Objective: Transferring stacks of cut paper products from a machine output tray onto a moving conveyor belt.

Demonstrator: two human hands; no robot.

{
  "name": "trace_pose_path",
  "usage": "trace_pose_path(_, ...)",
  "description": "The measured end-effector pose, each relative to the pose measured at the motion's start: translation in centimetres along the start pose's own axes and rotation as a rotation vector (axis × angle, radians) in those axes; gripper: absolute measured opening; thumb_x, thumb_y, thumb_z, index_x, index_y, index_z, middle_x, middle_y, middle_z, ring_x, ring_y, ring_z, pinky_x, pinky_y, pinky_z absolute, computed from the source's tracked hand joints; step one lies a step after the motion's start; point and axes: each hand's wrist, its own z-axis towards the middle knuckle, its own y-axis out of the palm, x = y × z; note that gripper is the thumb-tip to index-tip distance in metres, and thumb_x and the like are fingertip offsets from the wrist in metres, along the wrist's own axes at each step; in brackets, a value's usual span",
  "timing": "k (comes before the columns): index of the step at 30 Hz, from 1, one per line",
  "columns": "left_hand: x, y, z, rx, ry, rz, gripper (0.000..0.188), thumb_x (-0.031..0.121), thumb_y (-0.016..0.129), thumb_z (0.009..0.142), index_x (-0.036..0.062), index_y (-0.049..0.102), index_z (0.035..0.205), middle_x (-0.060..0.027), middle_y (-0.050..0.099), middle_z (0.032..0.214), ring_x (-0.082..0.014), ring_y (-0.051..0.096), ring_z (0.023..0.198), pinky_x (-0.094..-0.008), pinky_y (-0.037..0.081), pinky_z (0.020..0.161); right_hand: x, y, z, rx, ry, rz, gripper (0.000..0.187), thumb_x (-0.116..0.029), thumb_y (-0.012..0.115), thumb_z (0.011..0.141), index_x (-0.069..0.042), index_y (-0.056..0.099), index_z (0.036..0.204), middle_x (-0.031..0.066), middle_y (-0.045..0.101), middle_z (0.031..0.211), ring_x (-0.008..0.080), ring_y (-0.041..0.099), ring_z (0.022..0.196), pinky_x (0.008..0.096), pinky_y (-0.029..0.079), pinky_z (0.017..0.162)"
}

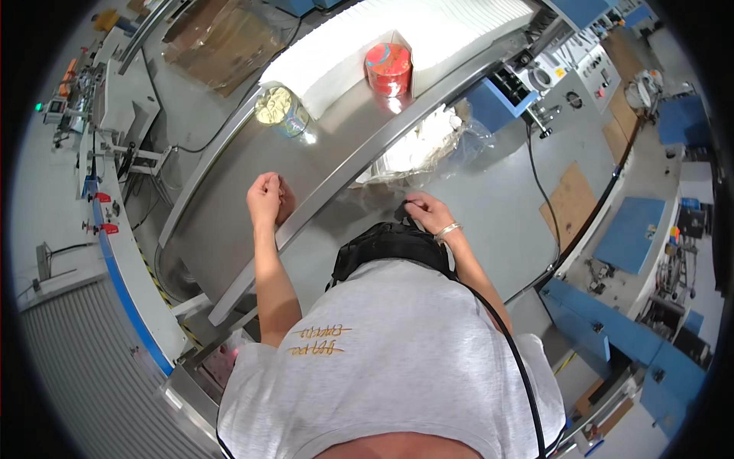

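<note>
My left hand (265, 200) is over the steel table (222, 222), its fingers curled together. Whatever it may hold is hidden or too small to make out. Beyond it, near the table's left edge, stands a round container (281, 112) filled with pale yellow pieces. A red round tin (388, 69) stands farther off, against the white stack. By my waist, off the table's near edge, is my right hand (430, 214), with a bracelet on the wrist. Its fingers are pinched beside a black waist bag (390, 243); a small dark bit shows at the fingertips, too small to name.
White stacked sheets (336, 61) cover the table's far part. Below its near edge sits clear plastic wrap with white material (428, 141). Blue machine parts (493, 105) lie to the right, a blue-edged conveyor (126, 283) to the left. A black cable (512, 344) runs down my right side.
</note>
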Motion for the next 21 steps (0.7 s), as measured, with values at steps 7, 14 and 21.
trace_pose_path(7, -2.0, -2.3, 0.1, 0.514, 0.136, 0.188, 0.021, 0.022, 0.057, 0.089, 0.0034, 0.066, 0.093, -0.0002, 0.063, 0.072, -0.008, 0.055, 0.064, -0.0244, 0.046, 0.058, -16.7, 1.3, 6.6, -0.493, -0.342, -0.137, 0.025, -0.016, 0.064, 0.086, -0.002, 0.062, 0.106, 0.0086, 0.066, 0.091, 0.0135, 0.062, 0.077, 0.0267, 0.05, 0.068)
trace_pose_path(14, 0.6, 1.2, -7.1, 0.615, 0.101, 0.444, 0.01, 0.016, 0.055, 0.079, 0.0075, 0.059, 0.08, -0.017, 0.061, 0.071, -0.0378, 0.06, 0.068, -0.0496, 0.046, 0.058, -18.0, 5.1, 10.5, -0.501, -0.901, -0.584, 0.016, -0.016, 0.059, 0.086, -0.005, 0.062, 0.096, 0.0155, 0.063, 0.088, 0.0324, 0.06, 0.078, 0.038, 0.048, 0.068)
trace_pose_path(21, -2.2, 4.3, -6.6, 0.818, 0.131, 0.647, 0.015, 0.02, 0.055, 0.079, 0.0057, 0.057, 0.074, -0.0141, 0.058, 0.067, -0.033, 0.058, 0.065, -0.0428, 0.048, 0.058, -16.2, 8.7, 12.9, -0.81, -1.056, -0.685, 0.017, -0.022, 0.052, 0.09, -0.01, 0.062, 0.095, 0.0179, 0.063, 0.079, 0.0387, 0.061, 0.072, 0.0451, 0.047, 0.061)
